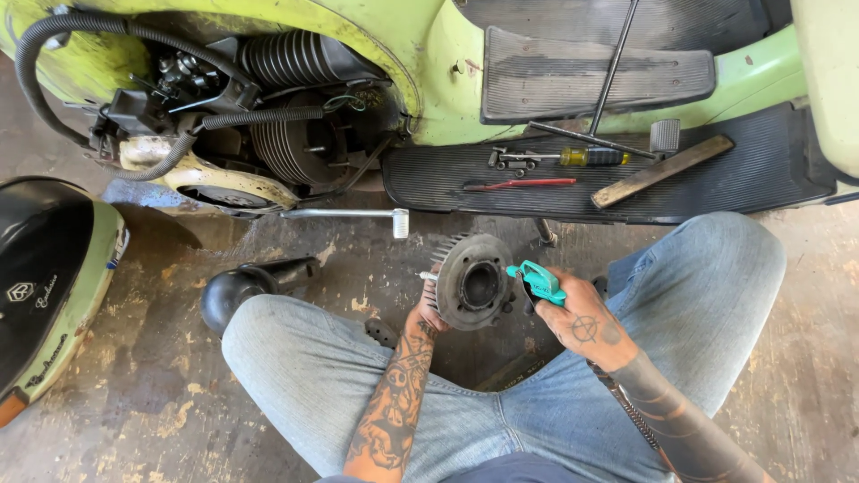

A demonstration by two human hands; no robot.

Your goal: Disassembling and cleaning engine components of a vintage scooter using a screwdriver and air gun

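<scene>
My left hand (428,313) grips a round grey metal flywheel with cooling fins (472,281) from below, held between my knees with its hollow hub facing up. My right hand (580,318) holds a teal air blow gun (538,280) whose nozzle points at the flywheel's right edge; a coiled hose runs back along my right forearm. A short threaded stud sticks out at the flywheel's left.
A light green scooter stands in front with its engine (268,116) exposed and kick lever (353,215) sticking out. On its black footboard (716,183) lie a screwdriver (573,158), red pliers (519,184), a wooden strip (662,170). A removed side panel (49,277) lies at left.
</scene>
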